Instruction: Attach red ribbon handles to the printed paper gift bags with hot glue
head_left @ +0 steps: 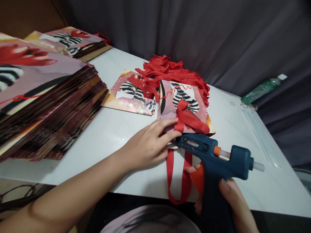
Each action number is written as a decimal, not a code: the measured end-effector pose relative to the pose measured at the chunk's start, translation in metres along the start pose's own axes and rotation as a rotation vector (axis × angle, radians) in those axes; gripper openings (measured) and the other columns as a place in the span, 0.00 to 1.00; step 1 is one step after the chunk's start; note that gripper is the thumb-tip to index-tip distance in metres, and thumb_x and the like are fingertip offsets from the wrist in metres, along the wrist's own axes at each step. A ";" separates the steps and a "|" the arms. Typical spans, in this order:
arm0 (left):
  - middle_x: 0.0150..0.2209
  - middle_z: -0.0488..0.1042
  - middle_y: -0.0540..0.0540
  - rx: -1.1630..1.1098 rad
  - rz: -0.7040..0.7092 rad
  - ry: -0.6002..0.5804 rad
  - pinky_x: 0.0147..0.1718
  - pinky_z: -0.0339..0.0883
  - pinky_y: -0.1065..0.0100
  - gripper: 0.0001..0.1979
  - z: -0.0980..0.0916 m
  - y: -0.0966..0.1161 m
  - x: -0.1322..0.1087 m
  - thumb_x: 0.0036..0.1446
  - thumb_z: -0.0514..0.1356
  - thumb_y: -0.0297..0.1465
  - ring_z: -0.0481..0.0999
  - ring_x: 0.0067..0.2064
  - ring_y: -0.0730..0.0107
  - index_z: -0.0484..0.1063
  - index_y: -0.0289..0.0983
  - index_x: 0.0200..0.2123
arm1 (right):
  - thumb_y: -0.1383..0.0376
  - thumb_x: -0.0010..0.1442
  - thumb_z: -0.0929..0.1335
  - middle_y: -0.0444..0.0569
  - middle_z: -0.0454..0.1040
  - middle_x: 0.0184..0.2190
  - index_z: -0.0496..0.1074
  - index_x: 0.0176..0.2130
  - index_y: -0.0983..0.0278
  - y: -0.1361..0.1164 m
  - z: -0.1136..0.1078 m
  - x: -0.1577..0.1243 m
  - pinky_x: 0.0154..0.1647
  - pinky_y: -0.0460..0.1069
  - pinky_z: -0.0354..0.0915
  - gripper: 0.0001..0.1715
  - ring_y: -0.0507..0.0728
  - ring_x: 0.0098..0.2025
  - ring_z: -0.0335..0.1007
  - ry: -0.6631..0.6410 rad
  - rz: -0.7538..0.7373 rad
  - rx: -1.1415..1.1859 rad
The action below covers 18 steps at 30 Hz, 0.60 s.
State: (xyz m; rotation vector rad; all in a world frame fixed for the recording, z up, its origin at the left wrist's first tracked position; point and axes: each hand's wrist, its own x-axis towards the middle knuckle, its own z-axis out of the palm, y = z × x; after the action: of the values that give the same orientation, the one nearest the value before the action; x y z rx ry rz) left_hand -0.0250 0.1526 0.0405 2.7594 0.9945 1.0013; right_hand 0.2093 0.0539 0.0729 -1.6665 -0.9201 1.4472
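Note:
A blue hot glue gun (196, 145) with an orange trigger is in my right hand (236, 200), its fingers wrapped round the grip. A white glue stick sticks out of its back, and its nozzle points left at the edge of a printed paper bag (169, 108). My left hand (148, 144) grips that same near edge, fingertips on the red ribbon; its thumb is hidden. One ribbon handle (191, 122) lies folded over the bag's zebra-striped print. A second ribbon loop (186, 181) hangs from the near edge towards the table's front. The nozzle tip is partly covered by my fingers.
Behind the bag lies a heap of red ribbons (170, 68). More flat bags (138, 105) rest left of it. Tall bag stacks (73, 106) fill the left side. At the right are a green bottle (263, 89) and clear glue sticks (262, 139) on the white table (243, 191).

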 end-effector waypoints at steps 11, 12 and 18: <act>0.60 0.61 0.34 -0.036 0.000 0.024 0.55 0.67 0.53 0.23 0.001 0.001 -0.002 0.53 0.59 0.24 0.65 0.59 0.52 0.64 0.36 0.54 | 0.39 0.54 0.68 0.57 0.79 0.45 0.68 0.58 0.63 -0.005 -0.002 -0.016 0.46 0.60 0.72 0.43 0.70 0.50 0.73 -0.056 -0.107 -0.236; 0.60 0.61 0.35 -0.034 -0.002 0.020 0.55 0.67 0.53 0.23 0.001 0.001 -0.003 0.53 0.58 0.25 0.65 0.59 0.52 0.64 0.36 0.54 | 0.39 0.54 0.67 0.57 0.79 0.45 0.68 0.58 0.63 -0.005 -0.002 -0.015 0.47 0.60 0.72 0.44 0.70 0.50 0.73 -0.082 -0.154 -0.279; 0.60 0.60 0.36 -0.031 -0.008 -0.003 0.54 0.68 0.53 0.23 0.000 0.001 -0.002 0.53 0.56 0.24 0.65 0.59 0.53 0.64 0.37 0.54 | 0.38 0.52 0.67 0.54 0.79 0.46 0.67 0.60 0.59 0.001 -0.019 -0.015 0.46 0.60 0.73 0.45 0.72 0.52 0.72 -0.164 -0.379 -0.433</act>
State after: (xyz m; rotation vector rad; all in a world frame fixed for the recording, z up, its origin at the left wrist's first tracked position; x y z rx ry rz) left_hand -0.0254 0.1505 0.0397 2.7292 0.9808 1.0018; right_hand 0.2266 0.0386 0.0808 -1.5637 -1.6368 1.1907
